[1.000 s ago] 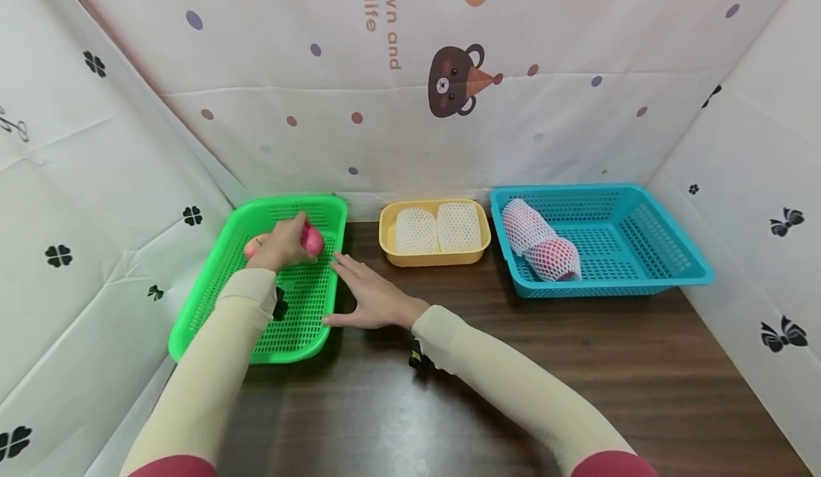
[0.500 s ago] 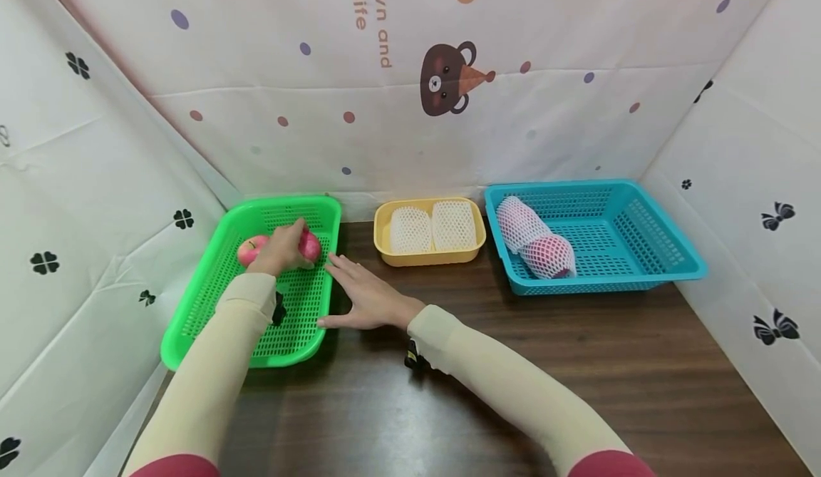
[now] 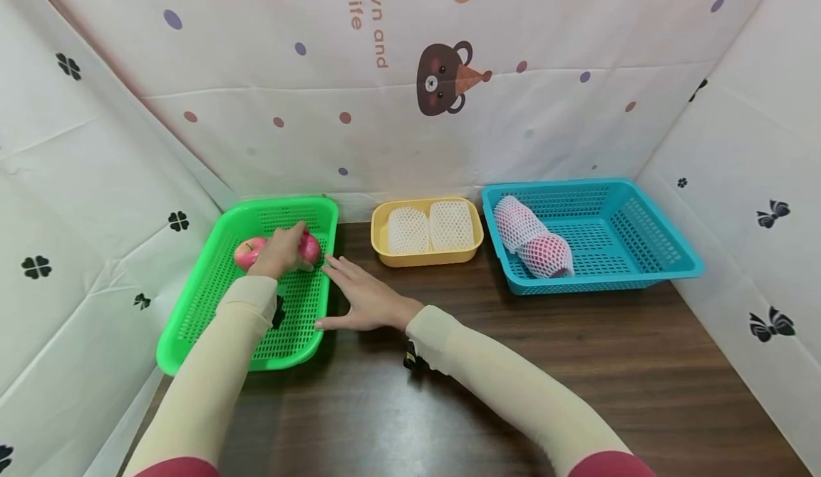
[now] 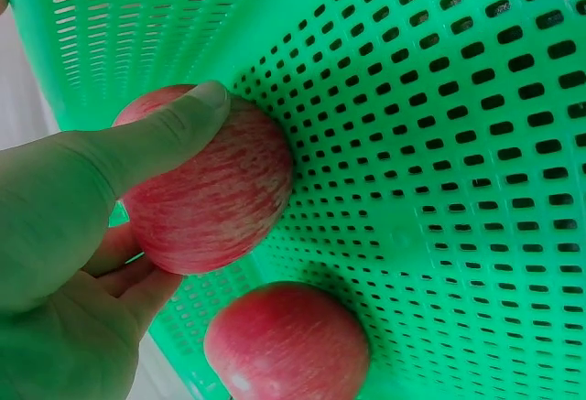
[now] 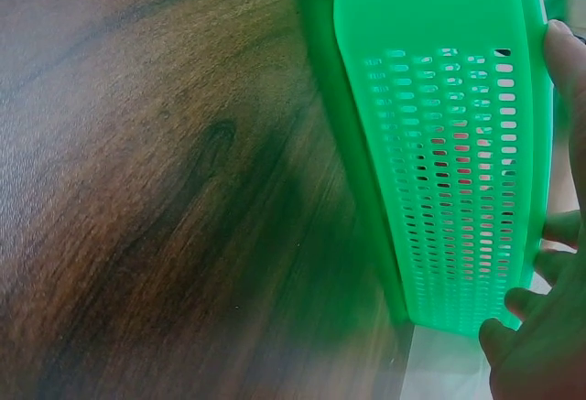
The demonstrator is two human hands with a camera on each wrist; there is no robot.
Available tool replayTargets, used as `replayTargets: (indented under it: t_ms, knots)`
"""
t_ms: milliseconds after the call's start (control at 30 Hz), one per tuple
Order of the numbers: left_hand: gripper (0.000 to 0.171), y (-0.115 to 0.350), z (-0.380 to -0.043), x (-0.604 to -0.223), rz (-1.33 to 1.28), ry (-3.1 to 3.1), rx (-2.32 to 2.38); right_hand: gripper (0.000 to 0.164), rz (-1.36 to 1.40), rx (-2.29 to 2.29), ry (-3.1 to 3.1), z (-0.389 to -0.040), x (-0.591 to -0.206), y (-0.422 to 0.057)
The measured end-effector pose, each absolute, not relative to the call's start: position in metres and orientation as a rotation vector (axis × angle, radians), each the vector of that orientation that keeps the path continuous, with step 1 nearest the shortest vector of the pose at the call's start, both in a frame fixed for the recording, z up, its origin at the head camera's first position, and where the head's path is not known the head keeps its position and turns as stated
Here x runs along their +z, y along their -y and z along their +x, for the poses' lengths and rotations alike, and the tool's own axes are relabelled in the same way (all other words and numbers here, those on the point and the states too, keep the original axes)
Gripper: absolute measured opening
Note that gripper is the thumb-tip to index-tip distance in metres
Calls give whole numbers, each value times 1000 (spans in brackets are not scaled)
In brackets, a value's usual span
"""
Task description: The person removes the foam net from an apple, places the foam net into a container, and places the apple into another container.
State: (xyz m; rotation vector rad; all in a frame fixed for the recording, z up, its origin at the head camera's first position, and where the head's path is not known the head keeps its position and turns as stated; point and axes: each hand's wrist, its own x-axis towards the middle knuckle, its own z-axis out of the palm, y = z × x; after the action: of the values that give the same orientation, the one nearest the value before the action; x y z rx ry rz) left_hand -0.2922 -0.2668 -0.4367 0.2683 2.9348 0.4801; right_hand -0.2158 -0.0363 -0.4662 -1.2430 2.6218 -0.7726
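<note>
In the head view my left hand (image 3: 281, 252) is inside the green basket (image 3: 291, 338), gripping a red apple (image 3: 311, 249) near the right wall. The left wrist view shows the thumb laid across this apple (image 4: 220, 194), with fingers curled beneath it. A second red apple (image 4: 288, 343) lies close by on the basket's perforated floor, partly behind my hand in the head view. My right hand (image 3: 368, 300) is spread at the basket's right rim, thumb apart from the straight fingers. In the right wrist view, fingertips (image 5: 524, 304) meet the rim from outside.
A yellow tray (image 3: 428, 258) with two white foam net sleeves (image 3: 450, 225) stands at the back middle. To its right, a blue basket (image 3: 631, 245) holds two netted fruits (image 3: 547, 254). Patterned cloth (image 3: 276, 49) walls the dark wooden table (image 3: 487, 341) at the back and sides.
The head view has shifted slightly, so the scene sits further left. My left hand and its apple have edged towards the basket's right wall, and more of the second apple shows. The right hand stays at the rim.
</note>
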Motion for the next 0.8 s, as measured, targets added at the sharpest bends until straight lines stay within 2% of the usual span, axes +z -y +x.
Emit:
replayTargets:
  t_ms: [800]
  knots:
    - [81,267,-289,-438,261,-2943,435,105,-1229,-763,-2626,-216,-469,37]
